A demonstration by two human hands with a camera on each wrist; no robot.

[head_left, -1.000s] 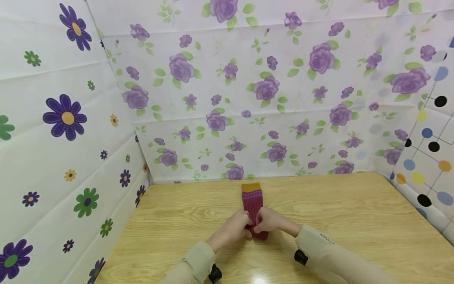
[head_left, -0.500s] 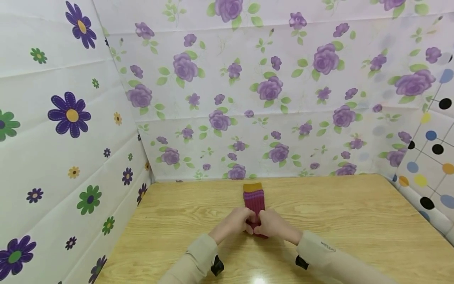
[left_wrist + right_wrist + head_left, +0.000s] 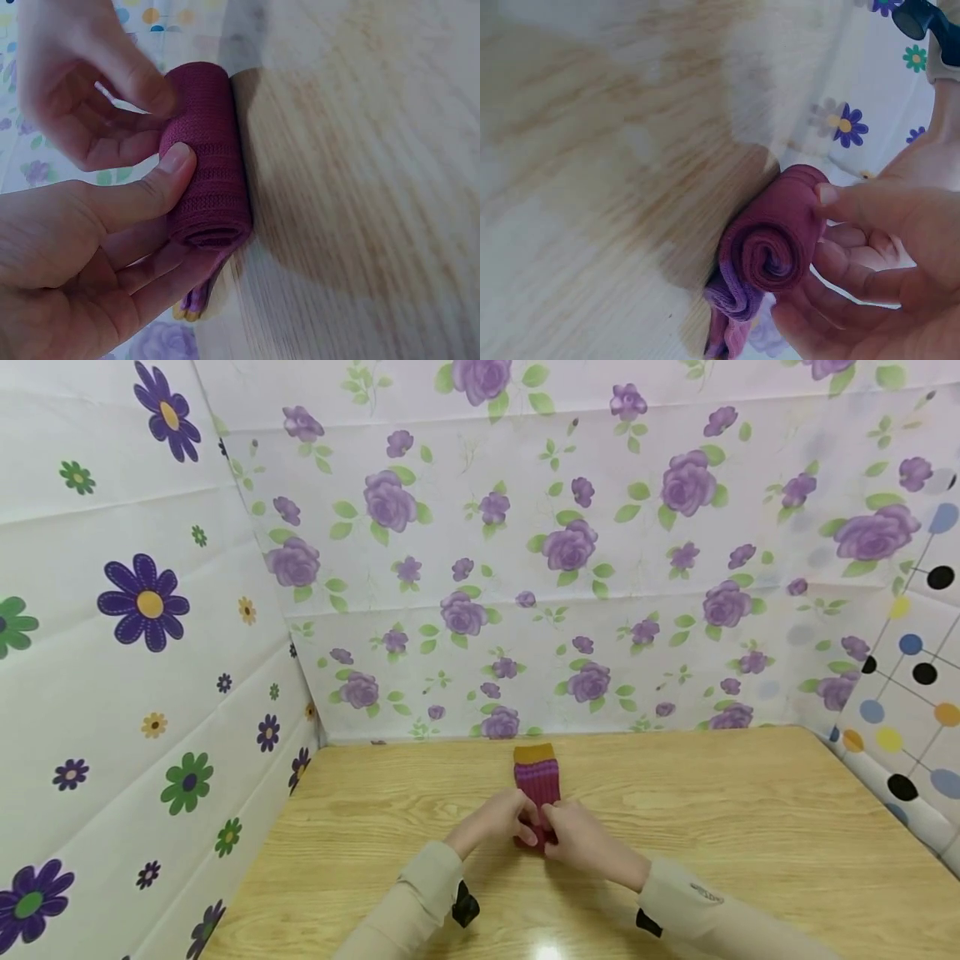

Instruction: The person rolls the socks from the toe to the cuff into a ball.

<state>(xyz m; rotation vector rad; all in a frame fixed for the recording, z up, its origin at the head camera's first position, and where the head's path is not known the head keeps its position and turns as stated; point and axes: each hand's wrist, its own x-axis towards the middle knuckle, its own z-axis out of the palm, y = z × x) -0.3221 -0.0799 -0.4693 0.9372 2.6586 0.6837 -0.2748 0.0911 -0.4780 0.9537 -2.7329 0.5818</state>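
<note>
On the yellowish wood-grain bench (image 3: 712,810) lies one maroon ribbed-knit textile strip (image 3: 537,786), purple-banded, far end mustard, near end rolled into a cylinder, which the left hand (image 3: 504,817) and right hand (image 3: 581,840) grip from either side with bent fingers (image 3: 870,280).

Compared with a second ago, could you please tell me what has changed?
The rolled near end of the maroon sock has shifted slightly forward, and the left hand with it. The right hand, like the left, holds the sock as before. The mustard end stays put.
</note>
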